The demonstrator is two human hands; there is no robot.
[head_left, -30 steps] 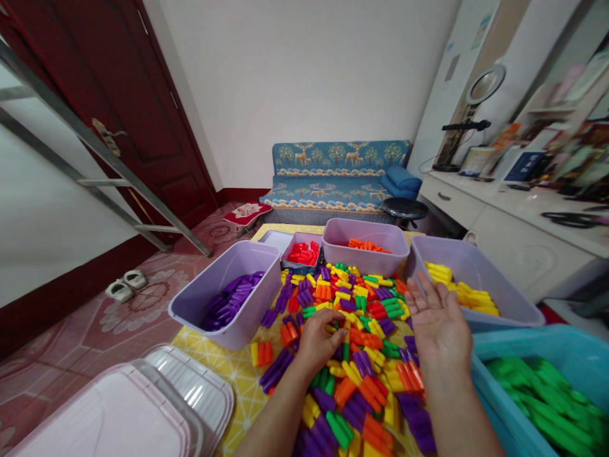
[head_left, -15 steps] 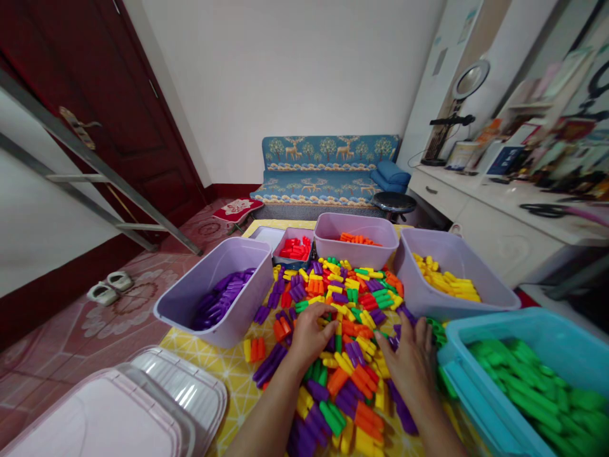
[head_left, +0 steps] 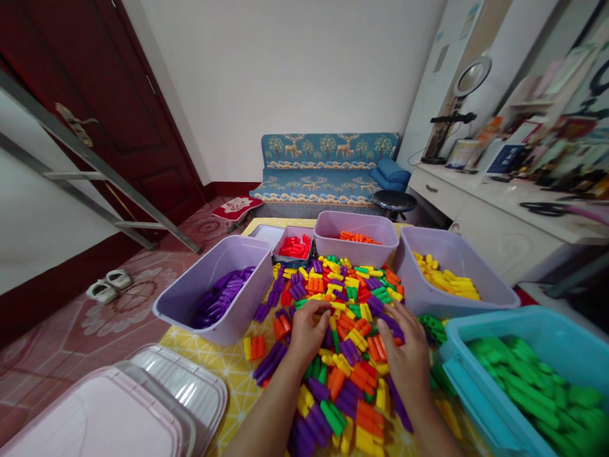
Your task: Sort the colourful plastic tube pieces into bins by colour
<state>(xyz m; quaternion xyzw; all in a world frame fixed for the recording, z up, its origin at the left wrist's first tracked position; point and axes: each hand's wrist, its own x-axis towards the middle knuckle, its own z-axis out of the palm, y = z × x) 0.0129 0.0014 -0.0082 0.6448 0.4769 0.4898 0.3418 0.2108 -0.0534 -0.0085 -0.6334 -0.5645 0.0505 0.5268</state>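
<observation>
Lids [head_left: 109,412] lie leftmost; a bare strip of yellow worktop [head_left: 245,388] parts them from the pieces [head_left: 351,351]. The left hand [head_left: 307,333] curls over the heap — whether it pinches a piece is unclear. Pieces crowd the gap. The right hand [head_left: 406,349] is spread, thumb apart — the teal bin's [head_left: 566,352] edge near.

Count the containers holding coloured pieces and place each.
5: the left tub, small box and back tub along the far side, right tub, and turquoise tub at near right. Others may be hidden.
</observation>
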